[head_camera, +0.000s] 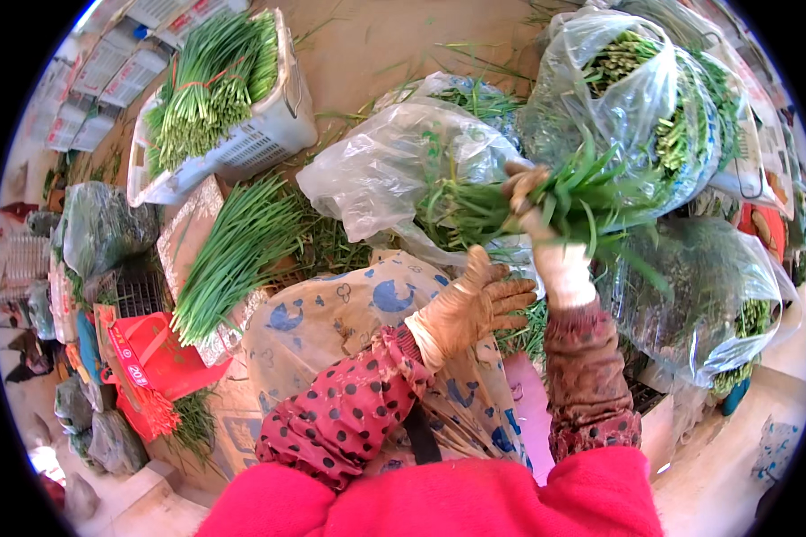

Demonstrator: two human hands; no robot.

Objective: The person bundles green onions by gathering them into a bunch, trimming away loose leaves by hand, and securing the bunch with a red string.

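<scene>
My left hand (pixel 480 305), in a soiled tan glove, is spread flat above my apron-covered lap and holds nothing. To its upper right, my right hand (pixel 527 191), gloved and slightly blurred, grips a bunch of long-leaved greens (pixel 588 201). That bunch is over the mouth of a clear plastic bag (pixel 383 168) holding more greens. Left of my lap, a pile of long thin green stalks, like garlic chives (pixel 232 258), lies on a speckled board (pixel 191 221). Part of the right hand is hidden by leaves.
A white plastic crate (pixel 269 141) at upper left holds tied green bundles (pixel 205 94). Full clear bags of greens stand at upper right (pixel 557 87) and right (pixel 678 288). A red bag (pixel 161 349) lies at left. Loose leaves litter the floor (pixel 369 40).
</scene>
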